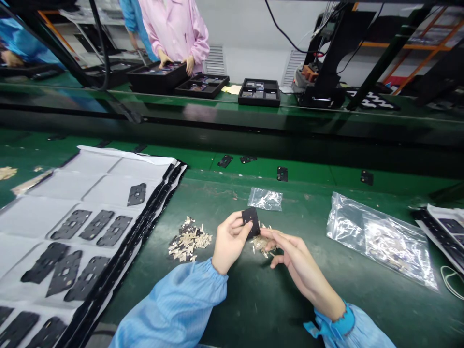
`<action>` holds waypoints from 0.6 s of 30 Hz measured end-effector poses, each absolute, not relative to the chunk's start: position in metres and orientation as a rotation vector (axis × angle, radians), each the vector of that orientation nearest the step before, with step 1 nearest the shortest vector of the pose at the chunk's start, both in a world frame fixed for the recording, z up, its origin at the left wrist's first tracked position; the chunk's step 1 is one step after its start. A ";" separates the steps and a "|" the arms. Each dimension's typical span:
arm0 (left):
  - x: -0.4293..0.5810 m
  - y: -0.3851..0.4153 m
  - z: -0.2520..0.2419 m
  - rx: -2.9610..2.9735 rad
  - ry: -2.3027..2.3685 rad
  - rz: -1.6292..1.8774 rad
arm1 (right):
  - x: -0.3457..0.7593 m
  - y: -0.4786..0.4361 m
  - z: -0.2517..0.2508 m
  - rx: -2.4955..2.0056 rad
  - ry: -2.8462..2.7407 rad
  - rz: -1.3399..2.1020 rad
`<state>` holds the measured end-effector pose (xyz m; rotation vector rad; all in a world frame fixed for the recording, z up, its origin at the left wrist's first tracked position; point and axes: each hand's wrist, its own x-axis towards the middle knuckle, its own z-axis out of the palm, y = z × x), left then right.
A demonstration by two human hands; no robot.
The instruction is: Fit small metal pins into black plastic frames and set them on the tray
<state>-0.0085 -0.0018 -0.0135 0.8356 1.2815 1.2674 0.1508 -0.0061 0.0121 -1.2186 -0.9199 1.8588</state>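
Observation:
My left hand is closed on a flat black plastic plate, thumb on its near face and fingers behind it. My right hand is open beside it; its outstretched index fingertip reaches the plate's lower right edge, the thumb apart below. Whether a tiny piece lies under that fingertip I cannot make out. Partly hidden behind my right fingers is a heap of small pale metal strips. To the left of my left hand lies another heap of small metal and black pieces.
At left, a white divided tray on a dark stack holds several black plates. A small clear bag and a larger one lie on the green table. More plates rest further back. Across the bench, a person in pink handles black trays.

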 end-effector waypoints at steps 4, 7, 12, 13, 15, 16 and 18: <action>-0.009 -0.002 -0.014 0.839 1.265 1.273 | 0.152 -0.005 0.011 -1.169 -0.840 1.926; -0.009 -0.002 -0.014 0.842 1.259 1.270 | 0.154 -0.004 0.009 -1.116 -0.764 1.986; -0.008 -0.003 -0.013 0.817 1.267 1.264 | 0.156 -0.002 0.003 -1.084 -0.679 2.043; -0.008 -0.003 -0.013 0.809 1.259 1.261 | 0.156 -0.002 0.002 -1.081 -0.661 2.052; -0.008 -0.002 -0.011 0.789 1.231 1.255 | 0.158 0.000 0.000 -1.082 -0.625 2.064; -0.007 -0.002 -0.010 0.779 1.218 1.251 | 0.158 0.001 -0.001 -1.087 -0.612 2.066; -0.007 -0.002 -0.007 0.761 1.206 1.237 | 0.159 0.002 -0.002 -1.107 -0.606 2.057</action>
